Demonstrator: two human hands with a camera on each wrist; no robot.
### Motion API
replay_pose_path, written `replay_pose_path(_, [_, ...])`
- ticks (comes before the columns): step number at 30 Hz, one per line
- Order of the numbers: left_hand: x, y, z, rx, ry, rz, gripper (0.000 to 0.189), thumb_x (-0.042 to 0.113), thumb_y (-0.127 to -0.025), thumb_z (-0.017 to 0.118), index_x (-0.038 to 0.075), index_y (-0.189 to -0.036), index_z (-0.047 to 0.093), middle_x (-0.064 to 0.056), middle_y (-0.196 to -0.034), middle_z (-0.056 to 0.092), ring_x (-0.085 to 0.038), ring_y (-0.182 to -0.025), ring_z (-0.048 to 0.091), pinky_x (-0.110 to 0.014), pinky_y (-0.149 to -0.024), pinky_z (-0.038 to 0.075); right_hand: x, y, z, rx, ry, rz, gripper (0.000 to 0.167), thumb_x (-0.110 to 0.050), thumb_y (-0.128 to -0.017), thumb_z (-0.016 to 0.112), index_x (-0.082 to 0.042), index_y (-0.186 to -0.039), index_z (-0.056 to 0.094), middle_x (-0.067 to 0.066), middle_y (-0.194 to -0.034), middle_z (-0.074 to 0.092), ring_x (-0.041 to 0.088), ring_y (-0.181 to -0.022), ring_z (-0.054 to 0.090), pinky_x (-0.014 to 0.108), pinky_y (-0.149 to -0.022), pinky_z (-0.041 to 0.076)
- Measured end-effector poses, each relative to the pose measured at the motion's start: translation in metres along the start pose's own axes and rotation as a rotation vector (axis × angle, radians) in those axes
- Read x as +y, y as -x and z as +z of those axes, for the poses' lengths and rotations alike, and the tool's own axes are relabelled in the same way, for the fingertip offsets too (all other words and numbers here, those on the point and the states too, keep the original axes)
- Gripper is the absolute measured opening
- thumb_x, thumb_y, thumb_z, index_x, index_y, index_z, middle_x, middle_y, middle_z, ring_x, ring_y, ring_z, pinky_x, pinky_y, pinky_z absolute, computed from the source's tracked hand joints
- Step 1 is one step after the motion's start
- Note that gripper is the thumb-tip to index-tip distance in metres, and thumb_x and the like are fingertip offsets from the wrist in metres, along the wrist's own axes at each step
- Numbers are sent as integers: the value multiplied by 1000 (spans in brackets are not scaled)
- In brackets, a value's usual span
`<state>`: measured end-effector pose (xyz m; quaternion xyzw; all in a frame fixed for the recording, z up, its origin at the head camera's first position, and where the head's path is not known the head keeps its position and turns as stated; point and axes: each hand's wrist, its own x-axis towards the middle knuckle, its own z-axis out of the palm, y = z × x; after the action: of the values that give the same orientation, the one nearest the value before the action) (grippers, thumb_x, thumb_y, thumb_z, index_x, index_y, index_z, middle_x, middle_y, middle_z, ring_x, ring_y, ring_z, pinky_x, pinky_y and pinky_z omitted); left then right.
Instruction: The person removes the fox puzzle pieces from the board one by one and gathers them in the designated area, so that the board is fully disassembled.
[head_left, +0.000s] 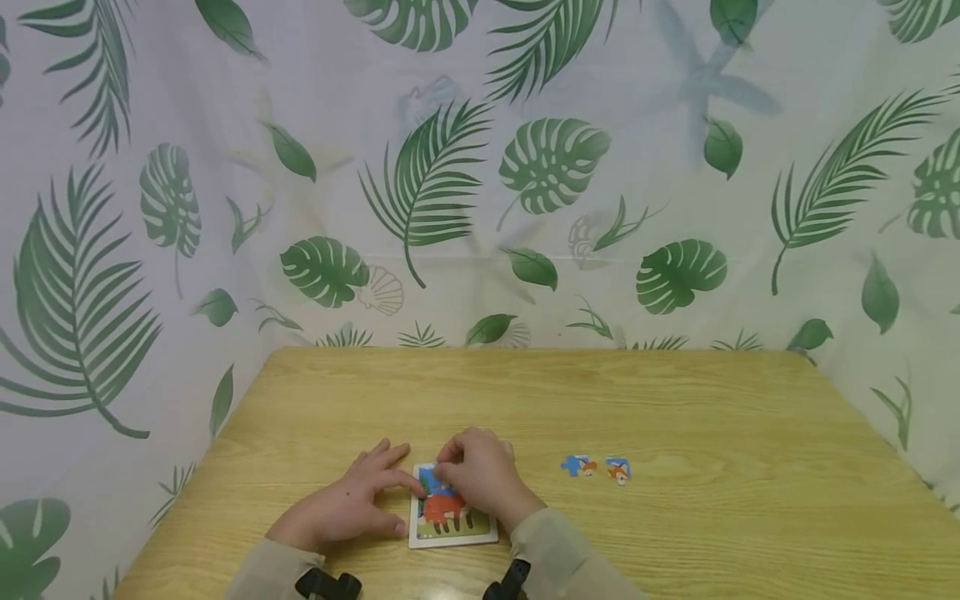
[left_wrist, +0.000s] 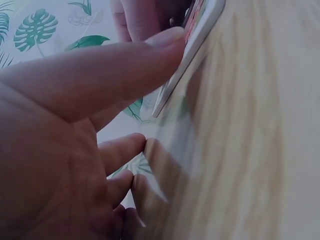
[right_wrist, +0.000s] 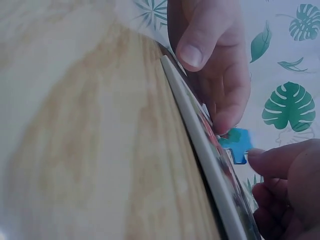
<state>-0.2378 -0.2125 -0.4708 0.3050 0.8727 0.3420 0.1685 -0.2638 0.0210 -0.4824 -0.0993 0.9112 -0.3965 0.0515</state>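
Note:
A small picture puzzle in a white-edged tray (head_left: 453, 543) lies on the table, showing a red shape with dark legs on green. Held tilted just above its upper part is a blue puzzle piece (right_wrist: 239, 145) with a green patch. My right hand (head_left: 483, 477) pinches that piece at one end between thumb and finger. From the other side, my left hand (head_left: 356, 504) reaches over the tray's left edge, its index fingertip by the piece's green end. The left thumb (left_wrist: 125, 72) lies beside the tray's near left edge, the other fingers spread on the table.
Two loose puzzle pieces, one blue and orange (head_left: 577, 466) and one with an animal's face (head_left: 618, 472), lie to the right of the tray. The wooden table (head_left: 720, 517) ends at a leaf-printed cloth (head_left: 465, 275) behind.

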Motion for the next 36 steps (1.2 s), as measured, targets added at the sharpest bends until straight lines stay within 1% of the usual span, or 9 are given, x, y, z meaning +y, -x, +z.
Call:
replay_pose_path(4, [-1, -1, 0, -6, 8, -28, 33, 41, -86, 78, 37, -118, 70, -17, -166, 20, -47, -151, -6, -73, -113, -4, 1, 0, -1, 6, -72, 44, 11, -28, -90, 77, -27, -82, 70, -10, -88, 61, 19, -90, 50, 49, -90, 34])
replay_pose_path(6, [-2, 0, 0, -4, 9, -21, 33, 42, -86, 77, 38, -119, 70, -17, -166, 20, -47, -151, -6, -73, -113, -4, 2, 1, -2, 2, -94, 46, 11, -28, -91, 77, -26, -82, 69, -9, -89, 61, 20, -91, 49, 48, -88, 35])
replay_pose_path(11, [-2, 1, 1, 8, 21, 7, 37, 42, -87, 76, 35, -122, 68, -19, -165, 21, -48, -151, -6, -72, -113, -5, 5, 3, -7, -31, -176, 25, 10, -27, -92, 74, -22, -86, 69, -4, -89, 62, 18, -82, 57, 37, -74, 47])
replay_pose_path(13, [-2, 1, 2, 15, 35, 0, 42, 41, -86, 77, 31, -125, 65, -19, -165, 21, -47, -151, -5, -71, -114, -5, 6, 5, -10, -43, -219, 21, 10, -25, -93, 73, -18, -89, 67, -2, -91, 63, 18, -80, 59, 34, -69, 50])
replay_pose_path(17, [1, 1, 4, 34, 39, -42, 60, 41, -85, 79, 22, -137, 58, -16, -166, 22, -44, -152, -2, -67, -117, -4, 6, 6, -17, -63, -278, 31, 11, -26, -94, 71, -16, -93, 66, -1, -95, 63, 18, -86, 58, 34, -74, 50])
replay_pose_path(21, [3, 0, 6, 59, 8, -73, 82, 44, -82, 80, 13, -151, 47, -14, -165, 24, -41, -153, 1, -63, -119, -1, 6, 6, -23, -77, -309, 50, 12, -27, -94, 71, -16, -95, 67, 0, -95, 64, 20, -89, 57, 35, -79, 50])
replay_pose_path(24, [3, -2, 7, 76, -14, -70, 92, 45, -80, 81, 8, -154, 42, -15, -165, 25, -42, -153, 2, -63, -119, -1, 5, 5, -28, -87, -339, 66, 12, -27, -94, 70, -15, -95, 67, 1, -96, 65, 21, -91, 57, 35, -80, 48])
replay_pose_path(27, [3, -3, 9, 79, -26, -76, 96, 47, -77, 82, 7, -155, 41, -15, -165, 25, -42, -153, 2, -62, -119, -1, 5, 5, -33, -95, -365, 64, 13, -27, -94, 70, -14, -95, 66, 2, -96, 64, 21, -92, 56, 35, -79, 46])
replay_pose_path(36, [4, -6, 10, 76, -78, -92, 96, 47, -77, 82, 9, -155, 41, -16, -165, 24, -42, -153, 4, -62, -119, 0, 8, 5, -50, -65, -289, -39, 12, -24, -94, 71, -13, -93, 67, 1, -92, 64, 21, -85, 56, 34, -74, 50])
